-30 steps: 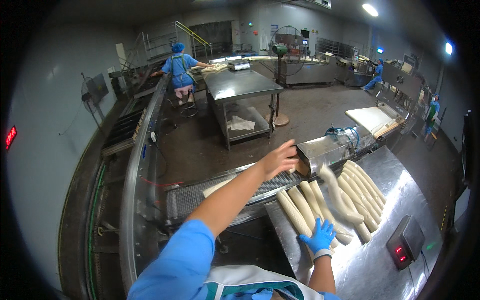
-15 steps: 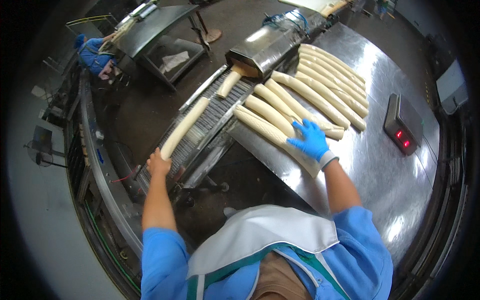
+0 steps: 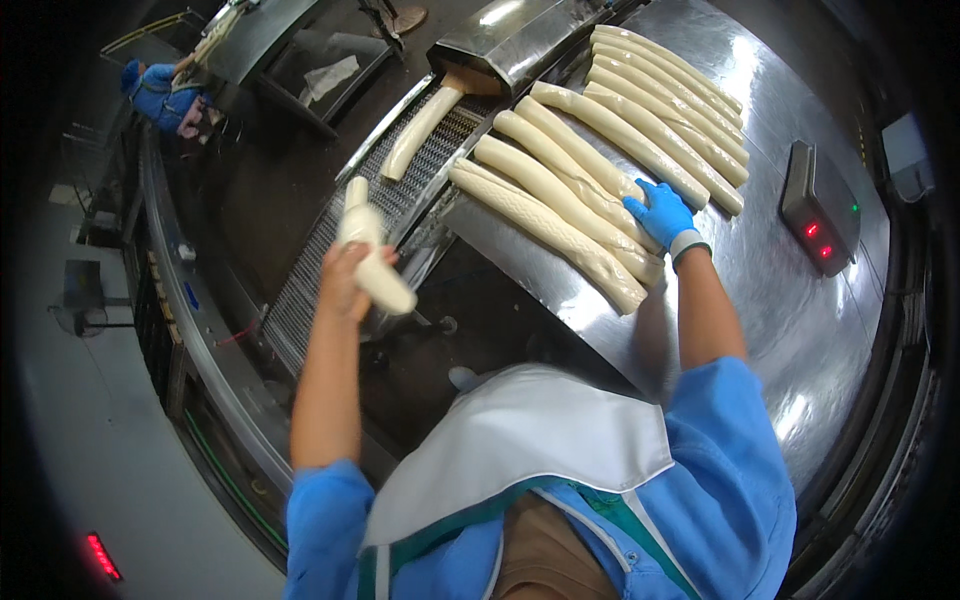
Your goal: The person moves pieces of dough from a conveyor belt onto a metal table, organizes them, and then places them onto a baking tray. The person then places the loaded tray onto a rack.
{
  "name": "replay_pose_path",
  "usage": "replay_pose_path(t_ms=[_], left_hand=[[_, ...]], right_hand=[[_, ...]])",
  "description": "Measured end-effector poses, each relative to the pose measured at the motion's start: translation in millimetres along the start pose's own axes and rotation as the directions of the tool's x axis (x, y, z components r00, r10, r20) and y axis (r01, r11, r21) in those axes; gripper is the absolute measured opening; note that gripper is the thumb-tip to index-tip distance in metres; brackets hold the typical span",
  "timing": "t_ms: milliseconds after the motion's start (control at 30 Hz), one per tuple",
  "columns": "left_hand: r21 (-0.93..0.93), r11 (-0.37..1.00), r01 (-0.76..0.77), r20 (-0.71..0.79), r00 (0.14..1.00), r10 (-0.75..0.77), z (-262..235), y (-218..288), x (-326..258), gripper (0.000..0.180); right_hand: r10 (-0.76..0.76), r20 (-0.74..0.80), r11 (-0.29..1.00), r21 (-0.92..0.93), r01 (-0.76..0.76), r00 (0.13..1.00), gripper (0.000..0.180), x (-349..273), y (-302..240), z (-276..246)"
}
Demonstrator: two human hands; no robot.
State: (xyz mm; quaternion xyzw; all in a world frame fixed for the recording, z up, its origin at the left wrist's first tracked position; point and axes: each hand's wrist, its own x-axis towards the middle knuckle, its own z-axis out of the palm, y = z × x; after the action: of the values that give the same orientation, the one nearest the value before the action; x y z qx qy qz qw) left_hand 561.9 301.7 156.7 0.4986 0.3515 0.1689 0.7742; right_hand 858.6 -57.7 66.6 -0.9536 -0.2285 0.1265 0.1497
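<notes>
My bare left hand (image 3: 342, 285) is closed around the middle of a pale dough log (image 3: 387, 284), lifted above the wire-mesh conveyor (image 3: 318, 285). The log bends and looks smeared by motion. On the steel table (image 3: 780, 330) my blue-gloved right hand (image 3: 667, 216) rests over the near end of one dough log (image 3: 575, 143), fingers apart, touching it and hiding its tip. Several more pale logs lie side by side there; the nearest log (image 3: 545, 235) has a cross-hatched surface. Another log (image 3: 422, 130) comes out of the metal machine (image 3: 505, 48) onto the conveyor.
A scale (image 3: 820, 215) with red digits stands at the right of the table. Beyond the conveyor is a steel cart (image 3: 330, 75) with a cloth on its shelf. Another person in blue (image 3: 168, 98) works at the far left. A curved metal rail (image 3: 190, 300) runs along the left.
My left hand has lifted the dough log off the conveyor and swung it toward the table. My right hand has shifted to a log's end. The log at the machine has come further out.
</notes>
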Motion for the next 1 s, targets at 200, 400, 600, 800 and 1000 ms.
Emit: replay_pose_path(t_ms=[200,400,600,800,1000], left_hand=[[-0.163,0.861,0.481,0.409,0.827,-0.385,127.9,-106.0,-20.5,0.041],[-0.112,0.846,0.522,0.402,0.802,-0.442,160.0,-143.5,-24.2,0.041],[-0.185,0.819,0.544,0.428,0.794,-0.431,175.9,-158.0,-1.9,0.042],[0.073,0.977,0.202,0.365,0.906,-0.215,168.5,-163.8,15.1,0.044],[-0.314,0.706,0.635,0.651,0.685,-0.326,164.5,-155.3,5.8,0.061]], right_hand=[[-0.015,0.158,0.976,0.215,-0.019,0.987,0.049,-2.2,-19.1,-20.9],[-0.102,0.454,0.52,0.783,-0.342,0.885,0.031,19.9,32.3,-30.1],[-0.01,0.402,0.607,0.73,-0.314,0.916,0.042,8.2,-15.0,-25.9],[-0.187,0.462,0.324,0.862,-0.39,0.867,0.038,-24.0,-8.1,-1.5],[-0.039,0.468,-0.173,0.867,-0.467,0.883,0.046,-57.2,-32.5,19.8]])
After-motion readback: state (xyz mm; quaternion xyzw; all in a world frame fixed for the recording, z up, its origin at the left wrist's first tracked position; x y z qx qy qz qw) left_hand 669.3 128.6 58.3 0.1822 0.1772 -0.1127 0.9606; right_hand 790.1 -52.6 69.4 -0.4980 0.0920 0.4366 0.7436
